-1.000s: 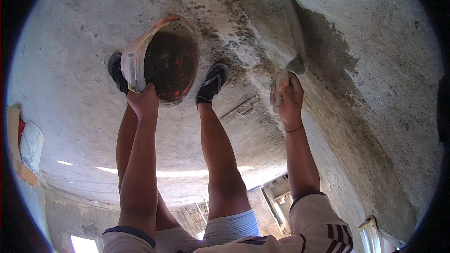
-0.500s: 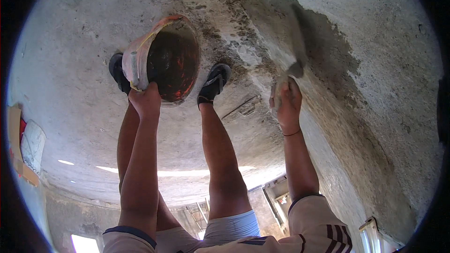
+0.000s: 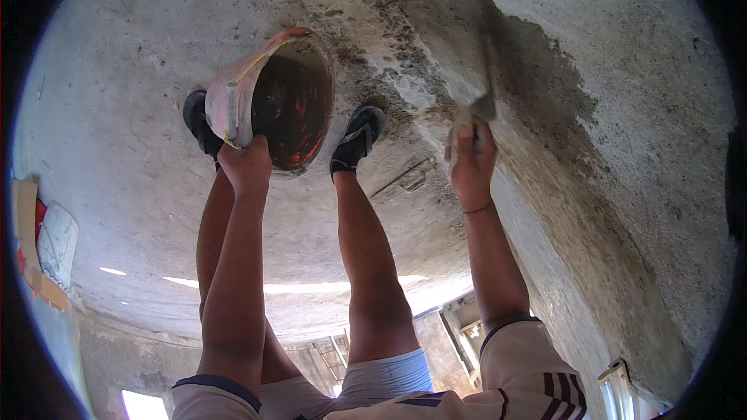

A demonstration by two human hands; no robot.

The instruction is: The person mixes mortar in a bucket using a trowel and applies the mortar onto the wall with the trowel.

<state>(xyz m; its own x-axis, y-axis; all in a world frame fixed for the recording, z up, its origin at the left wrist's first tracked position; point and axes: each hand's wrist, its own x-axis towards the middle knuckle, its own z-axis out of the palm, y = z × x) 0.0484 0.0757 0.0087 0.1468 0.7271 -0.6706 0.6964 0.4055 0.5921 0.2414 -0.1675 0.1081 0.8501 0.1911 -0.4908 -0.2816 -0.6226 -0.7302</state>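
The left hand (image 3: 245, 167) is closed on the rim of a tilted, mortar-stained bucket (image 3: 272, 105) at left; the right hand (image 3: 469, 163) is wrapped round a trowel (image 3: 484, 85) pressed to the wet plaster patch (image 3: 537, 78) at right; smoothing seems under way; the next stroke likely needs steady pressure.

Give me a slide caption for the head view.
Left hand holds a mortar-stained bucket; right hand presses a trowel against damp plaster.
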